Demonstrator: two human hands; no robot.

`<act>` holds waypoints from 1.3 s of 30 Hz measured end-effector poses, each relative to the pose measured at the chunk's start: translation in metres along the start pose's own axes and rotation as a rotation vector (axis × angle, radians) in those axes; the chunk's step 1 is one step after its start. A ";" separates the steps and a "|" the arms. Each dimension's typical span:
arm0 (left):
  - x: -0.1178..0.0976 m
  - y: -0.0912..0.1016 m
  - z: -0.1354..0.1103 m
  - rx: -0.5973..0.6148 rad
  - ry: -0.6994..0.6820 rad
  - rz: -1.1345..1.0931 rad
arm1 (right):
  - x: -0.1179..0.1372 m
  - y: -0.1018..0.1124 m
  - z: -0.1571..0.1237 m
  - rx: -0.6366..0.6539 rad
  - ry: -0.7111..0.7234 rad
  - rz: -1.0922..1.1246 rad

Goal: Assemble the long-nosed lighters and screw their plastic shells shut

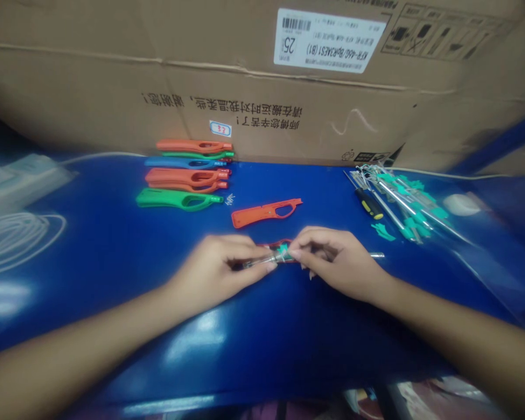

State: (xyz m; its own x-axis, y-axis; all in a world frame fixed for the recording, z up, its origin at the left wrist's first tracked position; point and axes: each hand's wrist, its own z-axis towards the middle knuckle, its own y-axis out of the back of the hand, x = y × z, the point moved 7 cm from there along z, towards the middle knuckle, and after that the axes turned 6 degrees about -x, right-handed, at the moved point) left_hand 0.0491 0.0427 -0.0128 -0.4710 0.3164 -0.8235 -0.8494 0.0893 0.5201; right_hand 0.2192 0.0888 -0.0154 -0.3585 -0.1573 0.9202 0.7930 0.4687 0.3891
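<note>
My left hand [221, 265] and my right hand [335, 259] meet at the middle of the blue table [114, 251]. Both are closed on one lighter assembly [280, 255]: a red half-shell with a metal tube and a teal part set in it. The tube's metal tip [376, 255] sticks out past my right hand. Just behind the hands lies a loose orange half-shell [266, 212], flat on the table.
A row of finished lighter bodies [188, 174], orange, green and blue, lies at the back left. A pile of metal tubes with teal parts [405, 201] and a black-and-yellow screwdriver [368, 203] sit at the right. A big cardboard box [262, 76] walls the back; coiled clear tubing [17, 233] lies left.
</note>
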 end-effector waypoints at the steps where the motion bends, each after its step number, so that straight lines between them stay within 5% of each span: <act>1: 0.000 0.000 0.000 -0.001 0.002 -0.001 | 0.000 0.000 0.000 0.000 0.002 -0.003; 39: -0.006 0.001 -0.002 -0.028 -0.075 0.008 | 0.007 -0.004 0.000 0.006 0.045 -0.113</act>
State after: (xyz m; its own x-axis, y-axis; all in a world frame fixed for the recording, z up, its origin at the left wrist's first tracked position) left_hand 0.0500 0.0390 -0.0080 -0.4592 0.3872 -0.7995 -0.8526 0.0607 0.5191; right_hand 0.2131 0.0860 -0.0104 -0.4227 -0.2477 0.8717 0.7461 0.4509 0.4899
